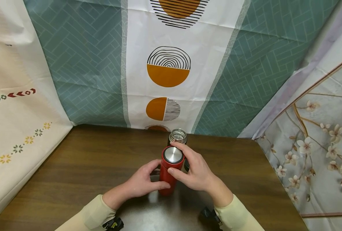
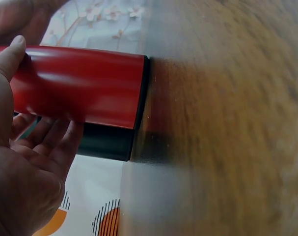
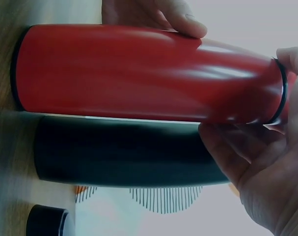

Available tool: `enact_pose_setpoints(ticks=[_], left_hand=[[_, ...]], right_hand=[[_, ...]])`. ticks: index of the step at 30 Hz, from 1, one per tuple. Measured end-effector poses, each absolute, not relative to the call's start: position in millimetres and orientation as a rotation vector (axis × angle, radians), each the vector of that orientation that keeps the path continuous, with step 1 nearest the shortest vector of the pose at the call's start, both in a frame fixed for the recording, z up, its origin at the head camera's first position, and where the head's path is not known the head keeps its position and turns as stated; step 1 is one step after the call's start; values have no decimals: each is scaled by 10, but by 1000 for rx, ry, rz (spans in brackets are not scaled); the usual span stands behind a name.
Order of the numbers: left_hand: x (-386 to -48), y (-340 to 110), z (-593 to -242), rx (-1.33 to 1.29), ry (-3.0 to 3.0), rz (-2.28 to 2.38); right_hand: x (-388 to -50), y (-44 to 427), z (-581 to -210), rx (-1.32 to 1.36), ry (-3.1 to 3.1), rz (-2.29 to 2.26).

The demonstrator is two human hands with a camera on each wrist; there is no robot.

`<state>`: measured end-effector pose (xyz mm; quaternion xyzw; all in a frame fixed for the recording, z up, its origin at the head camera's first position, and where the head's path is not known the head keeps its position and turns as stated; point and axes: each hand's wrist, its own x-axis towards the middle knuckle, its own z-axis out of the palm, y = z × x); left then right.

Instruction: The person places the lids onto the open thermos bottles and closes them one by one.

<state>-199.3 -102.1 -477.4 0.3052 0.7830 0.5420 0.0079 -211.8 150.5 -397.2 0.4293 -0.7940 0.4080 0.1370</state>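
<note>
A red thermos flask stands upright on the table, its lid topped with a brushed silver disc. My left hand holds the flask's body from the left, thumb on the near side and fingers on the far side. From the right, my right hand grips the flask around its lid, thumb in front and fingers behind. Close behind is a dark flask without a lid, its bare steel mouth showing in the head view. The right wrist view shows the red flask and the seam below its lid.
A small black cap sits on the brown wooden table, to the right of the dark flask. A patterned cloth hangs at the table's back edge. More cloths hang along the left and right sides.
</note>
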Motion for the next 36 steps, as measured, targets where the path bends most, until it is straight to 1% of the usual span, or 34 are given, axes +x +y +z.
enact_pose_setpoints(ticks=[18, 36], left_hand=[[-1990, -1018, -4786, 945, 2462, 1666], [-1991, -1020, -4784, 950, 2455, 1688]], right_hand=[[-2082, 1494, -3958, 1139, -2351, 1176], [-2095, 1517, -3940, 1250, -2304, 1099]])
